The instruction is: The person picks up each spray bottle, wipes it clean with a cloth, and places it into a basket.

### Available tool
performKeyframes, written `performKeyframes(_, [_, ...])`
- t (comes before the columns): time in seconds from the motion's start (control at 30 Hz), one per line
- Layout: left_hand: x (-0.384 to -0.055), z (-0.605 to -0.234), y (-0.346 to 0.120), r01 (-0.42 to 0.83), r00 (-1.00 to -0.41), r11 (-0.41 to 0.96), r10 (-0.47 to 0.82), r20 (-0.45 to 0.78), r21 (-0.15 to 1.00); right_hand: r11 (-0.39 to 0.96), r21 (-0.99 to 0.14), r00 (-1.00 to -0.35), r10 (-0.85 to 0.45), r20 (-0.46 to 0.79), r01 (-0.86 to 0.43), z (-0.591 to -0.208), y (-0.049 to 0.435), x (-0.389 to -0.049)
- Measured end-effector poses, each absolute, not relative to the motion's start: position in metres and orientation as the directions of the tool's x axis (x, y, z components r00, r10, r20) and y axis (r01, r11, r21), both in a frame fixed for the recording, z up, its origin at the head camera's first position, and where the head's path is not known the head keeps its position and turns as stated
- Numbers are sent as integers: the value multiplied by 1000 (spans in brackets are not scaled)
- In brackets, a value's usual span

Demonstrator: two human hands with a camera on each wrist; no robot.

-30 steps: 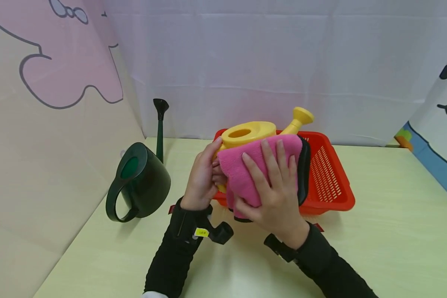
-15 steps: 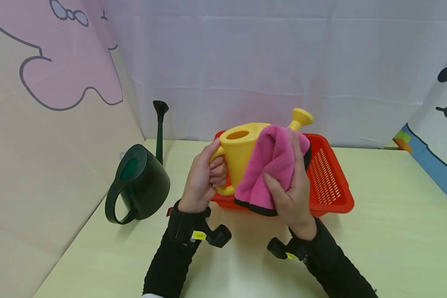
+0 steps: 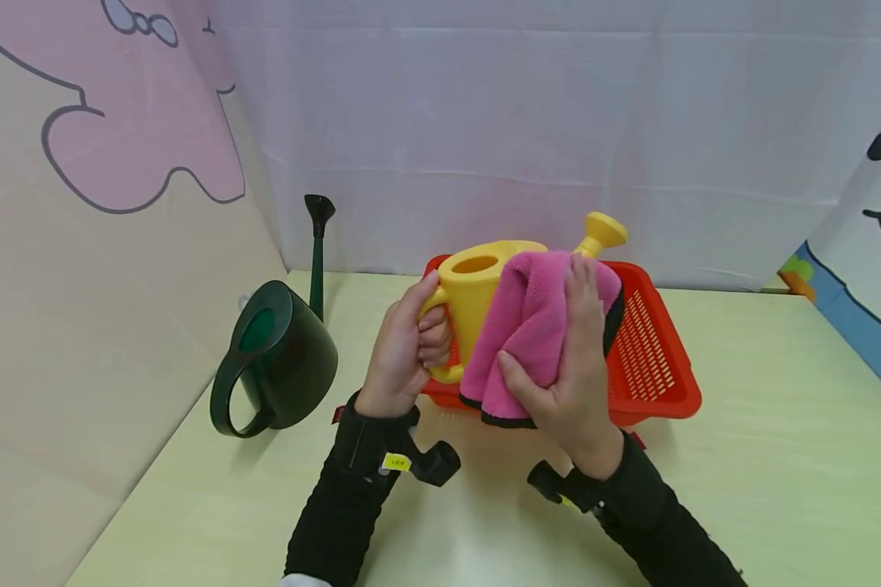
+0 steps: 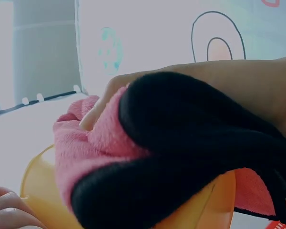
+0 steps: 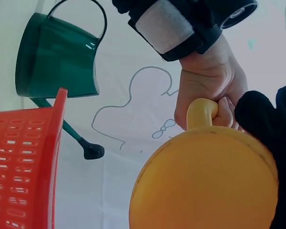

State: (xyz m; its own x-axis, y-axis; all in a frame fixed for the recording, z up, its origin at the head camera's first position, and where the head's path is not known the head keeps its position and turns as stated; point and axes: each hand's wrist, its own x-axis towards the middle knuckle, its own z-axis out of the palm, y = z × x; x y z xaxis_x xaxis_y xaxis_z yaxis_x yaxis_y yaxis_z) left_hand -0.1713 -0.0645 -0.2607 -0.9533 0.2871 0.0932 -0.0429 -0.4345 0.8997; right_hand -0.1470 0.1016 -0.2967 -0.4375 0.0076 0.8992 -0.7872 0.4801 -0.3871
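Note:
My left hand (image 3: 404,342) grips the handle of a yellow watering can (image 3: 471,303), its fingers curled round it. The right wrist view shows the can's round yellow base (image 5: 205,181) with that hand behind it. My right hand (image 3: 576,375) holds a pink cloth (image 3: 532,314) with black edging against the can's right side, thumb on the near side and fingers pointing up. Bunched folds of the cloth (image 4: 71,152) lie over the can in the left wrist view. The cloth hides much of the can's body; its spout head (image 3: 604,232) sticks out above.
Behind the can, a red perforated basket (image 3: 653,350) stands on the pale table (image 3: 763,456). A dark green watering can (image 3: 286,367) stands at the left, its long spout upright. A white curtain (image 3: 529,122) hangs along the back.
My right hand has gone from lying spread over the cloth to holding it bunched, farther right on the can. More of the yellow body shows. My left hand has kept its grip.

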Motion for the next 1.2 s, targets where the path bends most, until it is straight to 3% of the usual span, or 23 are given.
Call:
performKeyframes(0.17, [-171,-261,-64,-63,-951,-437,300,80,897,623,-262,-362,-36,932,-737,-301,96,-143])
performKeyframes(0.4, [-171,-263,-61,-63,-952,-446,296,81,893,785,47,-189,-206,960,-618,-309,84,-139])
performKeyframes(0.53, [-170,-264,-57,-37,-964,-417,255,79,908,822,130,-164,-261,951,-555,-312,79,-138])
performKeyframes(0.9, [-171,-265,-58,-51,-953,-448,290,91,893,766,35,-151,-171,974,-642,-308,83,-141])
performKeyframes(1.2, [-170,-263,-62,-67,-945,-435,318,83,898,621,-194,-295,-63,953,-759,-299,95,-138])
